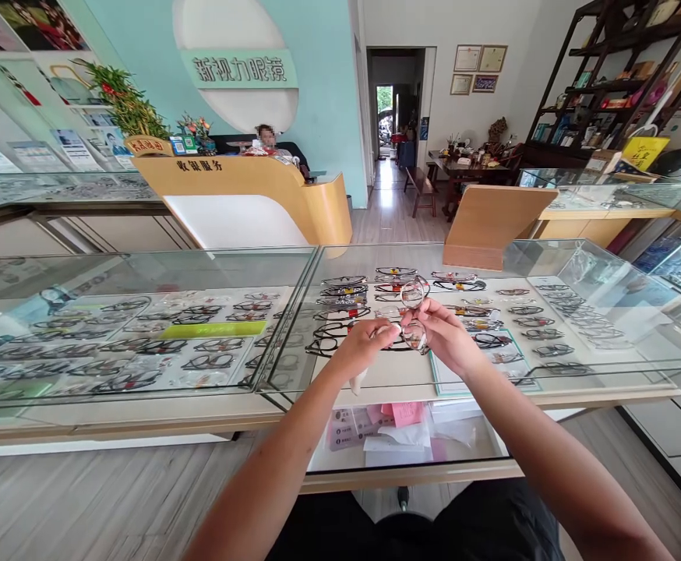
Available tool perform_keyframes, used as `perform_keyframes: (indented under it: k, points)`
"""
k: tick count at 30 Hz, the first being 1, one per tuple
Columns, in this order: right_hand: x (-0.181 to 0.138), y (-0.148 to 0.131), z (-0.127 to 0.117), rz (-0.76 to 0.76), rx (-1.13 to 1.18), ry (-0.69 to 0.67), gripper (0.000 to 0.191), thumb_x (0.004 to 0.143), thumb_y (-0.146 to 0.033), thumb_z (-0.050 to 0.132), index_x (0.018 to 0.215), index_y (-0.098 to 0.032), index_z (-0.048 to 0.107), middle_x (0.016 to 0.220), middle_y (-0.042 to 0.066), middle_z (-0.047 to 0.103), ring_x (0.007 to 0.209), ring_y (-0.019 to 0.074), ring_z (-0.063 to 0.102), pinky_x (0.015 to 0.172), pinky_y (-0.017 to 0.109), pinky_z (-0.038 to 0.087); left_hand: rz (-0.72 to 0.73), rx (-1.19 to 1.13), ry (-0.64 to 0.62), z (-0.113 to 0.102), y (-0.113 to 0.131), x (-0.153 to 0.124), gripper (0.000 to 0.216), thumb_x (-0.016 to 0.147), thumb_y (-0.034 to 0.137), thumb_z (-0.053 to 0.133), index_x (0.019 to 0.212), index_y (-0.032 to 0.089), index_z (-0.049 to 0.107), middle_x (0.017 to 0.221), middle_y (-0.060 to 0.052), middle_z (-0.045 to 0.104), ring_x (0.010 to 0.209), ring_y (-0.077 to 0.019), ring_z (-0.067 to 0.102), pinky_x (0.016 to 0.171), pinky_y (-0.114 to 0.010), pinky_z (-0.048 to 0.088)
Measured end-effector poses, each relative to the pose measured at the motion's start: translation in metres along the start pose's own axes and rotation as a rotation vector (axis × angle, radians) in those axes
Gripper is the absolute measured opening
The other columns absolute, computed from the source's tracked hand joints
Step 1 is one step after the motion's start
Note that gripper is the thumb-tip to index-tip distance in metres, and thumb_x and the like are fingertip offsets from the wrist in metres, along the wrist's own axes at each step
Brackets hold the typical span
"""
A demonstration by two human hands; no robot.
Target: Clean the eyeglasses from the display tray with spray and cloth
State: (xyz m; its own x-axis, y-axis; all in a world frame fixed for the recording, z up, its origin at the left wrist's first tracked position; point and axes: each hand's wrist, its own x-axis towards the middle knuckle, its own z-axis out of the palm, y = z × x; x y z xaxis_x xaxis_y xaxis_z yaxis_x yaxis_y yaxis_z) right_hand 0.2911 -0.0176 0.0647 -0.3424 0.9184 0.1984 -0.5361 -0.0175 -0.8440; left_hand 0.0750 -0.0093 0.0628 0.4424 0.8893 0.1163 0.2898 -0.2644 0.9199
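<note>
A pair of round, thin-rimmed eyeglasses [413, 293] is held up on its side above the glass counter, one lens over the other. My right hand [446, 336] pinches it near the middle of the frame, fingers closed. Beside the lower lens is my left hand [359, 347], its fingers closed on a pale cloth [358, 381] that hangs out beneath the palm. The left thumb and fingertips reach the edge of the eyeglasses; whether they grip it too is hard to make out. Rows of spectacle frames [340, 301] lie under the glass beyond my hands.
The glass display case [294, 394] spans the front. Below it, an open drawer [495, 444] holds papers and pink slips [406, 413]. A wooden board stand [492, 226] rests on the glass. Behind a curved reception desk [329, 206] sits a person [266, 140].
</note>
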Motion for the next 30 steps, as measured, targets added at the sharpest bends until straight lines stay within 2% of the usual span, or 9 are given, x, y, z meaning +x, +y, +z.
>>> perform_keyframes:
  k: [5,9,11,14,17,21,24,27,30]
  points:
    - [-0.002,-0.001,0.003,0.014,-0.001,-0.019,0.027,0.088,-0.042,0.091,0.09,-0.026,0.07,0.095,0.001,0.082,0.082,0.0168,0.072,0.084,0.031,0.056,-0.065,0.069,-0.054,0.004,-0.002,-0.003,0.053,0.094,0.069,0.062,0.075,0.02,0.065,0.076,-0.002,0.063,0.077,-0.0201,0.057,0.068,-0.03,0.038]
    - [-0.001,-0.002,0.001,0.017,0.028,-0.007,0.026,0.087,-0.042,0.091,0.09,-0.026,0.07,0.096,0.002,0.082,0.085,0.0171,0.074,0.086,0.031,0.058,-0.021,-0.18,-0.09,-0.002,-0.009,-0.001,0.069,0.093,0.085,0.054,0.077,0.018,0.064,0.076,-0.002,0.059,0.062,-0.0133,0.043,0.057,-0.027,0.032]
    - [0.0,-0.003,-0.001,0.024,0.053,0.001,0.026,0.087,-0.041,0.091,0.09,-0.026,0.07,0.097,0.003,0.083,0.086,0.0172,0.075,0.085,0.03,0.059,0.022,-0.364,-0.066,-0.01,-0.01,0.0,0.072,0.087,0.09,0.058,0.082,0.018,0.065,0.079,-0.004,0.062,0.061,-0.0125,0.042,0.053,-0.026,0.03]
    - [0.0,-0.005,-0.003,0.029,0.083,0.013,0.025,0.088,-0.039,0.09,0.09,-0.026,0.069,0.099,0.004,0.083,0.089,0.0173,0.076,0.086,0.03,0.061,0.075,-0.593,0.093,-0.03,-0.005,0.0,0.054,0.081,0.072,0.077,0.092,0.02,0.065,0.08,-0.004,0.064,0.063,-0.0142,0.049,0.047,-0.023,0.028]
    - [0.0,-0.006,-0.004,0.025,0.096,0.017,0.024,0.089,-0.037,0.09,0.09,-0.026,0.068,0.099,0.004,0.083,0.088,0.0164,0.077,0.087,0.029,0.063,0.095,-0.619,0.402,-0.06,-0.004,0.0,0.042,0.08,0.052,0.082,0.102,0.024,0.061,0.077,-0.001,0.064,0.067,-0.0166,0.057,0.045,-0.021,0.026]
    - [-0.002,-0.007,-0.006,0.024,0.093,0.023,0.024,0.089,-0.037,0.09,0.091,-0.026,0.069,0.099,0.003,0.083,0.087,0.0158,0.078,0.084,0.027,0.063,0.049,-0.282,0.836,-0.103,-0.026,-0.002,0.046,0.09,0.066,0.072,0.106,0.025,0.057,0.089,-0.003,0.07,0.072,-0.0174,0.062,0.048,-0.023,0.031]
    - [-0.003,-0.007,-0.008,0.033,0.082,0.033,0.021,0.09,-0.036,0.089,0.091,-0.026,0.07,0.1,0.003,0.082,0.089,0.0159,0.077,0.087,0.028,0.064,-0.048,0.105,1.044,-0.127,-0.047,-0.006,0.039,0.098,0.061,0.064,0.103,0.023,0.062,0.096,-0.005,0.072,0.082,-0.0188,0.064,0.065,-0.027,0.046]
    - [-0.004,-0.006,-0.01,0.041,0.067,0.041,0.018,0.092,-0.034,0.086,0.093,-0.027,0.07,0.101,0.003,0.081,0.092,0.0162,0.076,0.09,0.029,0.063,-0.271,0.511,1.054,-0.139,-0.058,-0.013,0.03,0.1,0.051,0.065,0.105,0.022,0.067,0.105,-0.007,0.074,0.1,-0.0233,0.067,0.088,-0.032,0.05]
    - [-0.005,-0.005,-0.013,0.046,0.035,0.05,0.018,0.092,-0.035,0.086,0.094,-0.028,0.07,0.102,0.003,0.08,0.093,0.0181,0.075,0.091,0.032,0.062,-0.441,0.681,0.974,-0.14,-0.061,-0.016,0.028,0.097,0.047,0.07,0.11,0.023,0.072,0.115,-0.011,0.075,0.11,-0.0281,0.068,0.093,-0.034,0.049]
